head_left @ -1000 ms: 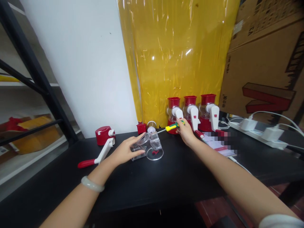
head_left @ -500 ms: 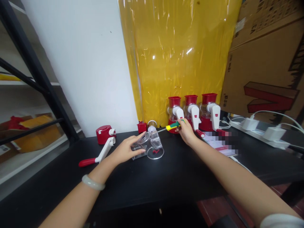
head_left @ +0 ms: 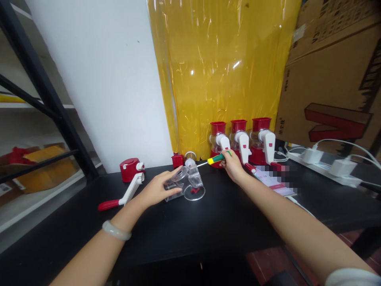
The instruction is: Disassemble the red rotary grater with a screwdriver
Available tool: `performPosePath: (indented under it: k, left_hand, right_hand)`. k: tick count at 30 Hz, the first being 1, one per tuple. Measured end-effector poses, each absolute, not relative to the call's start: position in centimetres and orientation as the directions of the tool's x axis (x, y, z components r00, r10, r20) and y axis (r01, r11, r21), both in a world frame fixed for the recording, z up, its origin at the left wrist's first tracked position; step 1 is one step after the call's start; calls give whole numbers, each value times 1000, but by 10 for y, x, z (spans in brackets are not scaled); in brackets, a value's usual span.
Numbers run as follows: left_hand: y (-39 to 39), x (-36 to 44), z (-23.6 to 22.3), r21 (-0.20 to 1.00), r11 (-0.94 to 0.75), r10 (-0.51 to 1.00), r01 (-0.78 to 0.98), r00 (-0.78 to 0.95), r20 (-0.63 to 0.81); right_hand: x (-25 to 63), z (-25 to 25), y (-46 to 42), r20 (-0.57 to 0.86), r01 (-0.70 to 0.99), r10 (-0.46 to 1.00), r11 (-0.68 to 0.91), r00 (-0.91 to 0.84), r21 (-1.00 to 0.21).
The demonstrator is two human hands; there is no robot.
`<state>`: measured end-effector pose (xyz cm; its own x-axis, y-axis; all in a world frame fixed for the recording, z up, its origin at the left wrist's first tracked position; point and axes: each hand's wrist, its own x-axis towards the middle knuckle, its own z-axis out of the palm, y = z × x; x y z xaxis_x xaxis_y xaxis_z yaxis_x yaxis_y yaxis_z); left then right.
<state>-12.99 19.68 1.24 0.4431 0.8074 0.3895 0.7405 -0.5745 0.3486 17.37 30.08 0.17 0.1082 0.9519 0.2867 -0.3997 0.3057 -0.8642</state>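
My left hand (head_left: pixel 162 186) is closed on a clear plastic grater housing (head_left: pixel 195 178), which lies on its side on the black table. A small red piece (head_left: pixel 195 191) shows through the housing's round opening. In my right hand (head_left: pixel 233 167) is a screwdriver (head_left: pixel 216 158) with a yellow and green handle. Its metal shaft points left, with the tip at or near the housing's far side; contact cannot be made out. Just behind the housing are a metal grater drum (head_left: pixel 190 157) and a red plastic part (head_left: pixel 177 160).
To the left lie a red base (head_left: pixel 129 170) and a white crank with a red handle (head_left: pixel 110 204). Three assembled red and white rotary graters (head_left: pixel 239 137) stand behind my right hand. A phone (head_left: pixel 274 180), a power strip (head_left: pixel 336 169) and a cardboard box (head_left: pixel 330 79) are at the right.
Both hands keep their hold on the housing and the screwdriver. Only a very slight shift of the view and of the screwdriver shows.
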Motion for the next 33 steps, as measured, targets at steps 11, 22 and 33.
performPosePath:
  k: [11,22,33]
  left_hand:
    - [199,-132,10,344,-567,812,748,440,383]
    - [197,-131,13,344,-568,812,748,442,380]
    - [198,-131,11,338,-569,811,750,441,386]
  right_hand:
    - [173,5,297,311,-435,946,321,96,-842]
    - [175,4,297,288,-388,955,293,73,-874]
    - [174,3,299,305,-407,947,320,102,-856]
